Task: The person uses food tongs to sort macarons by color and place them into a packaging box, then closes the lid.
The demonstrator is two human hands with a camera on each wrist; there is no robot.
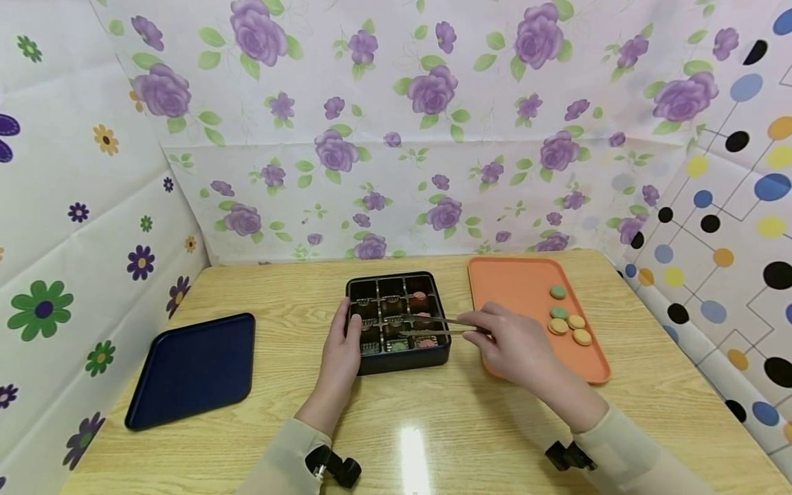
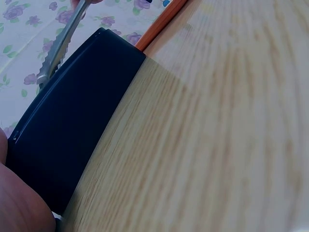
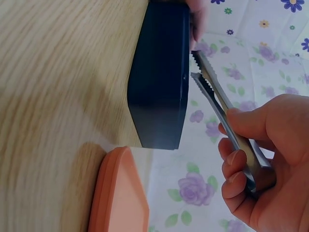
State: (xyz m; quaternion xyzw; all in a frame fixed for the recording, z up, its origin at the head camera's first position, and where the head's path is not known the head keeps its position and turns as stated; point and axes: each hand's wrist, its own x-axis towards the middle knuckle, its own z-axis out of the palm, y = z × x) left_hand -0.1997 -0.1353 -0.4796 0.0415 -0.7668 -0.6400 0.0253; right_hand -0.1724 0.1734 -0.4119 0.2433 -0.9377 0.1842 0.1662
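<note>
Both hands busy: right hand [image 1: 513, 344] fingers pinch tongs [image 1: 427, 325] over box [image 1: 399, 323]; left hand [image 1: 343, 344] grips box side.

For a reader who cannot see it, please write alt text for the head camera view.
A right hand holds metal tongs over a dark compartment box of macarons, while the left hand grips the box's left side. An orange tray with five macarons lies to the right, a dark blue tray to the left, on a wooden table.
</note>
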